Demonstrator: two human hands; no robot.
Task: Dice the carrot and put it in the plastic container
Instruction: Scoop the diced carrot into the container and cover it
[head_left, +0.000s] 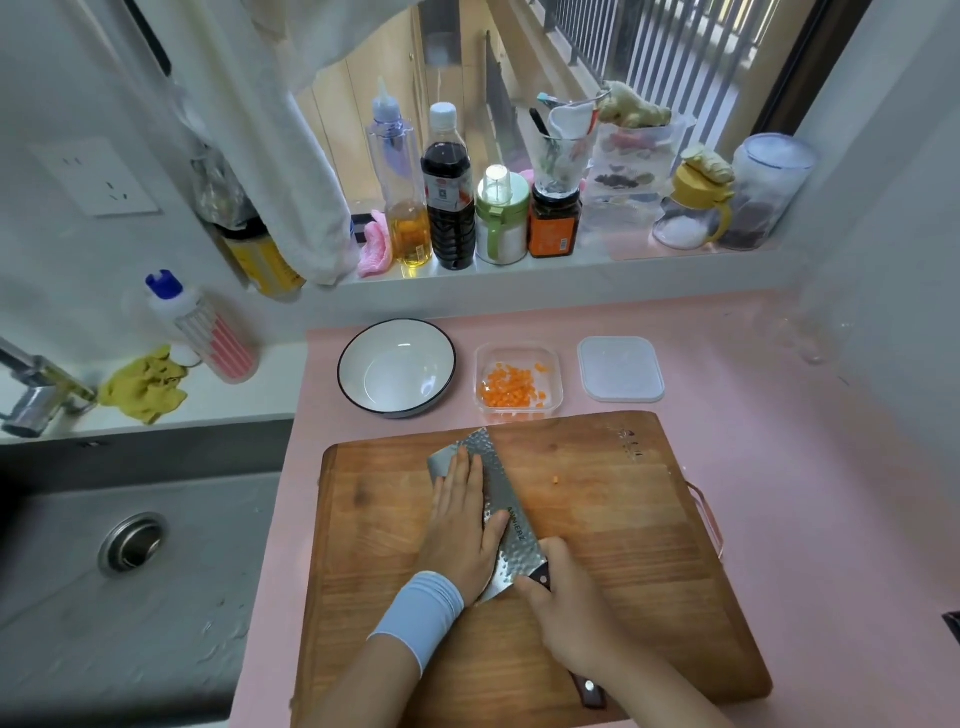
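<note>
A clear plastic container (556, 364) behind the wooden cutting board (597, 545) holds several orange carrot dice (511, 389). One stray carrot piece (556, 479) lies on the board. A cleaver (506, 499) with a hammered blade lies tilted over the board's middle. My right hand (571, 618) grips its handle. My left hand (462, 525) lies flat with straight fingers against the blade's left side. Whether carrot sits under the hand or blade is hidden.
A white bowl (353, 364) with a dark rim stands left of the container, and the container's lid (621, 369) lies to its right. A grey sink (135, 545) is at the left. Bottles and jars (449, 192) line the window sill behind.
</note>
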